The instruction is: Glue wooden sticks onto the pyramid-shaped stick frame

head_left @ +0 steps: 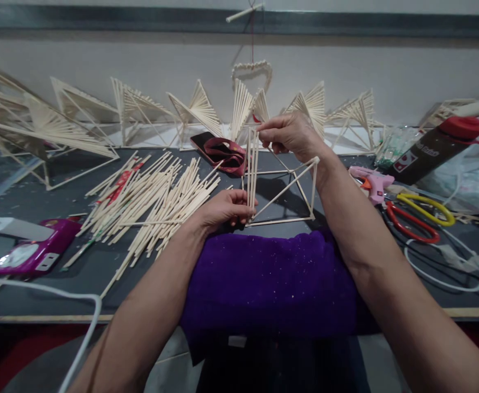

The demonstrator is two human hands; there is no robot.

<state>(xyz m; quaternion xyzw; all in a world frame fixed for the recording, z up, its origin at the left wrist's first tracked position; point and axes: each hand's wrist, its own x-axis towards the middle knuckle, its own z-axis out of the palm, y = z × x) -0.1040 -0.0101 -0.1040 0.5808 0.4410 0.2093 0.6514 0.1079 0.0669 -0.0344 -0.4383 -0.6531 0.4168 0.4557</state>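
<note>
A frame of thin wooden sticks [282, 221] stands on the dark table just beyond a purple cloth [272, 278]. On its left side several sticks [252, 169] rise close together. My left hand [233, 207] is closed around their lower ends, thumb and fingers pinching. My right hand [286, 132] pinches at the upper end of the same sticks, its forearm passing over the frame's right side. Left of my left hand lies a loose pile of sticks [153, 202]. A dark red folded item [223, 154] rests behind the frame.
Finished stick structures [198, 109] line the wall. At the right are a pink glue gun [372, 183], scissors with red and yellow handles [413, 221], a dark bottle with a red cap [431, 147] and cables. A purple power strip [35, 248] with a white cable sits at the left.
</note>
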